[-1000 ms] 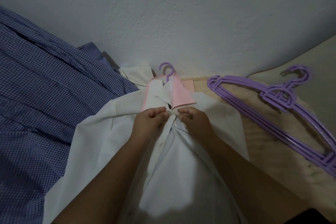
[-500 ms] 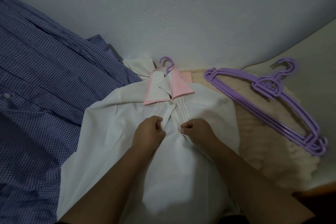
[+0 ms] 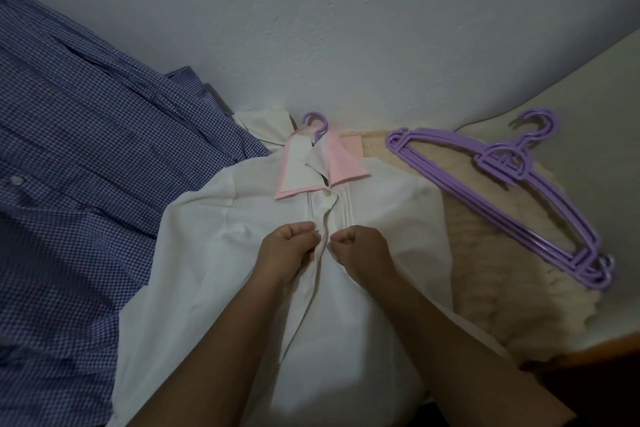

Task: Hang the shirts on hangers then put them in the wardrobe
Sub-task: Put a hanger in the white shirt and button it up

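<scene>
A white shirt (image 3: 214,236) with a pink-edged collar lies flat in front of me, on a purple hanger whose hook (image 3: 316,121) sticks out above the collar. The top button under the collar is closed. My left hand (image 3: 289,250) pinches the left edge of the shirt's front opening a little below that button. My right hand (image 3: 360,250) pinches the right edge, facing it. Both hands have curled fingers and nearly touch over the placket.
A blue checked shirt (image 3: 76,204) is spread at the left, partly under the white one. A stack of purple hangers (image 3: 502,198) lies at the right on a cream fuzzy blanket (image 3: 491,288). A pale wall rises just behind.
Both hands have slid down the placket from just under the collar to a spot lower on the shirt front. The view has shifted slightly.
</scene>
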Motion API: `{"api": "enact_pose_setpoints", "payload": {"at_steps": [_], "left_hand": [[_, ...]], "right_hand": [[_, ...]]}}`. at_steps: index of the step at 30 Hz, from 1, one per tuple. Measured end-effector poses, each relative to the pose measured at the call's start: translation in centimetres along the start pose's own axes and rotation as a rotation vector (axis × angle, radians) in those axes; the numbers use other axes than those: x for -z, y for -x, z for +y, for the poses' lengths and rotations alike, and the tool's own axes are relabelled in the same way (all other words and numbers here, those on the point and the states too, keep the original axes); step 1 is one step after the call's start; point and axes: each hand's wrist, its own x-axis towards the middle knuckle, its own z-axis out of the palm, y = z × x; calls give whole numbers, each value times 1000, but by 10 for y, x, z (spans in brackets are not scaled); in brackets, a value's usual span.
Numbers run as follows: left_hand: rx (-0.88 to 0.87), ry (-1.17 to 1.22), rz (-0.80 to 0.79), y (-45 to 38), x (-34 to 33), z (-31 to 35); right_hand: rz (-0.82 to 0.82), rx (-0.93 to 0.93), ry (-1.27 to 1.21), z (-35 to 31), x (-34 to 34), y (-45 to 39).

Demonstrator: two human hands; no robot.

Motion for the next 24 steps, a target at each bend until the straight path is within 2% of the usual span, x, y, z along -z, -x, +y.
{"api": "enact_pose_setpoints", "payload": {"at_steps": [4,7,10,14,24], "left_hand": [[-10,40,34,1,-5,-4],[-11,88,24,2,-10,-4],[-23,122,20,1,-16,-3],[-32,178,-66,0,-20,0],[-3,156,-143,-8,-14,-22]], "right_hand": [[-12,-119,-357,1,0,1],[-67,-178,-505,-5,5,4],[-72,-187,-550,-10,9,-1],[-66,-188,-539,-3,11,-12],[-80,-180,-610,13,0,-7]]}}
